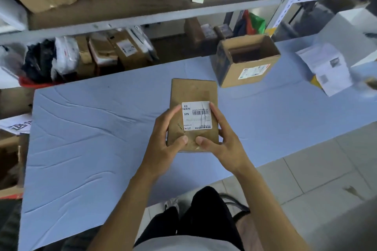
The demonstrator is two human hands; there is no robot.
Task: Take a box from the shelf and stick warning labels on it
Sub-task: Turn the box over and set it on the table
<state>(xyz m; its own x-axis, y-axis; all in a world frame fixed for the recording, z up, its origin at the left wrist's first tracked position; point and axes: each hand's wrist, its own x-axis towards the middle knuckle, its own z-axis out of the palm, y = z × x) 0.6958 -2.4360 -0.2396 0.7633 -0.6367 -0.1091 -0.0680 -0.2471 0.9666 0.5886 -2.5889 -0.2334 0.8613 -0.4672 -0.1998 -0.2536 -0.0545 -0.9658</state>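
Note:
A flat brown cardboard box (193, 91) is held over the blue table (91, 138), its long side pointing away from me. A white shipping label (196, 115) with a barcode sits on its top face. My left hand (165, 138) grips the box's near left edge, thumb on top. My right hand (222, 138) grips the near right edge, thumb pressed on the top face below the label. No warning labels can be made out in this view.
An open cardboard box (247, 61) stands at the table's far right, with white papers (326, 69) beyond it. Behind the table, a grey metal shelf (142, 18) carries large cartons above and several parcels and bags (91, 55) below. Tiled floor lies at right.

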